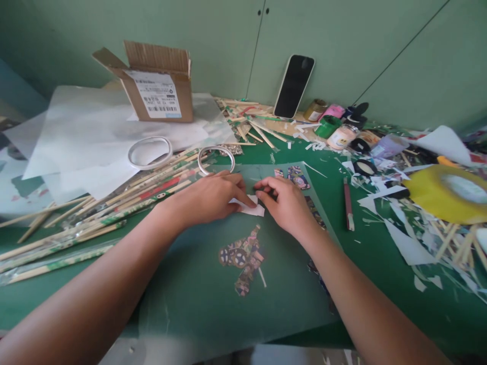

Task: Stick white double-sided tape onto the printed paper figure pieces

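Observation:
A small piece of white paper [253,208] lies on the translucent sheet, between my two hands. My left hand [213,197] presses it down, the index finger reaching over it and the thumb at its left edge. Close to the paper's right end, my right hand [281,200] has thumb and fingertips pinched together; whatever sits between them is too small to make out. Nearer to me, a patterned paper cutout [245,258] made of joined pieces rests on the translucent sheet [213,309]. More dark patterned pieces [299,177] lie beyond and under my right hand and forearm.
Two white tape rolls [216,148] and wrapped chopsticks [129,203] are at the left, before an open cardboard box [160,99]. A phone [294,86] leans on the green wall. Paint jars [341,137], a cutter knife [348,205], yellow tape [426,195] and paper scraps are at the right.

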Available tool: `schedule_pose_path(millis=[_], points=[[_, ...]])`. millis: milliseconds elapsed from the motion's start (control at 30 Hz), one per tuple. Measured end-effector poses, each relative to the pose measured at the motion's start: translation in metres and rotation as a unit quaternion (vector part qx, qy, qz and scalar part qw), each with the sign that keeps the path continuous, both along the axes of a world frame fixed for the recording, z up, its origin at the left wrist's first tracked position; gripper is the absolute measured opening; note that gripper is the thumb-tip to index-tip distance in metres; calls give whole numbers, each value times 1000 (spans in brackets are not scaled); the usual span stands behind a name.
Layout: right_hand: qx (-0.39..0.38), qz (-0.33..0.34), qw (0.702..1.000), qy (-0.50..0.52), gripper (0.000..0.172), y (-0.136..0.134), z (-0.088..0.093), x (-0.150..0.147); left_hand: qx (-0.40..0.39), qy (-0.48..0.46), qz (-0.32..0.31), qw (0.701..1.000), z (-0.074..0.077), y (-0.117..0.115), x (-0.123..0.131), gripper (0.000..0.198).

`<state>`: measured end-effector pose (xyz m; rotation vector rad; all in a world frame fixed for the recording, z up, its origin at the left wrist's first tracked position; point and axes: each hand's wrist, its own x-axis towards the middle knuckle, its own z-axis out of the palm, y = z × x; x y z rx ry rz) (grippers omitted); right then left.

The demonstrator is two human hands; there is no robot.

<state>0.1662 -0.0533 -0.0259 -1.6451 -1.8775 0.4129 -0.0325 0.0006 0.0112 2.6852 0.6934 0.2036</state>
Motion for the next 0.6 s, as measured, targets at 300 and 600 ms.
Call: schedule_pose_path(millis=[300,600], points=[[-3,39,999,-12,12,-14,6,-4,0,-29,65,997,2,-4,1,29],[-68,4,958,280,31,-7,10,-2,-155,-173,238,943,1,-4,16,32]])
